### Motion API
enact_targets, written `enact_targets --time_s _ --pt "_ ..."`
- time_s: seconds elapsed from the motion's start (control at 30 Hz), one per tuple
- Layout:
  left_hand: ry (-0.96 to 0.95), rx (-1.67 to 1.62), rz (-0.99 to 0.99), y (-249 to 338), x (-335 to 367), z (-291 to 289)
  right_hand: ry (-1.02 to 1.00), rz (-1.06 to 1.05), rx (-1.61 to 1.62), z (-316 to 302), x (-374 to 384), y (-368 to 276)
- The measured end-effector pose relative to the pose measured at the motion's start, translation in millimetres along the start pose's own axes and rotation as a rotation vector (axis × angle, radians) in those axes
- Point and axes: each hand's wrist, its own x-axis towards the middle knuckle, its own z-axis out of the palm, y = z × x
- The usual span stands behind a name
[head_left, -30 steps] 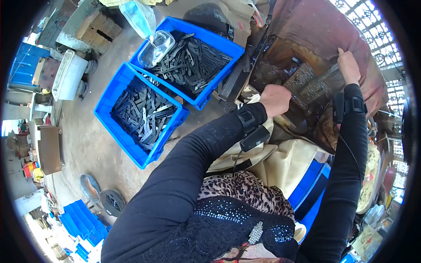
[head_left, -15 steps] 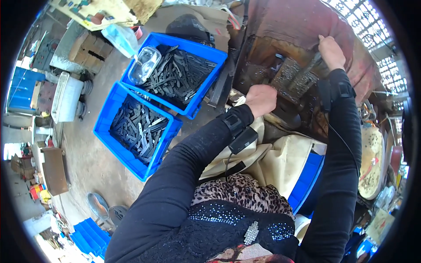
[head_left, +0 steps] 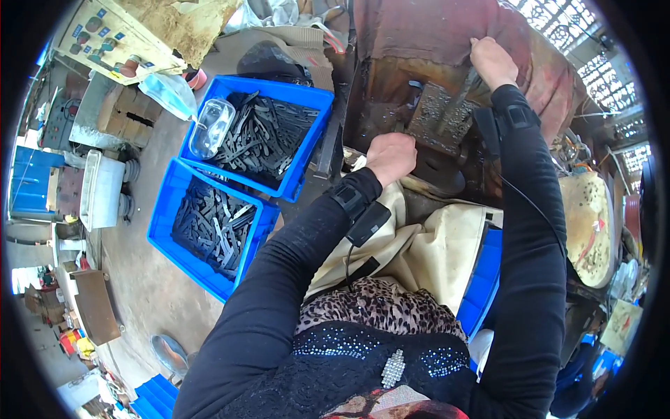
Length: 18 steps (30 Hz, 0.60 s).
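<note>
My left hand is closed at the near side of a wet, rust-brown machine bed. Its fingers curl out of sight, so what they hold is hidden; a thin tip shows just above the knuckles. Farther off and to the right, my right hand is closed too, its fingertips against a reddish-brown cloth cover. Whatever lies inside its grip is covered by the hand. Between the hands sits a metal block speckled with wet grit, and a grey bar slants from it up toward my right hand.
To the left, two blue crates hold many dark flat metal strips. A clear plastic box lies on the farther crate. Cream cloth drapes before me, beside another blue bin. A control panel stands far left.
The whole view has shifted, so machine, hands and far crate appear farther left. Both hands remain closed at nearly the same places on the machine and its cover.
</note>
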Motion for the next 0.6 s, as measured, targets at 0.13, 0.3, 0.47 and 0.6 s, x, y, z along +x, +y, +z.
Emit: enact_targets --time_s 0.13,0.3,0.47,0.6 --pt "0.033 0.092 -0.011 1.5 -6.1 -4.0 -0.031 0.025 -0.017 -3.9 -3.6 -12.5" --pt "0.165 0.004 0.043 0.7 -2.5 2.8 0.03 -0.007 0.001 -4.8 -16.7 7.1" --pt "0.442 -0.199 0.078 8.1 -1.0 -8.0 0.15 -0.102 0.037 -22.7 -106.3 4.3" --pt "0.693 -0.148 0.233 -8.0 29.2 -17.9 0.162 -0.26 0.233 -25.5 -202.9 -5.0"
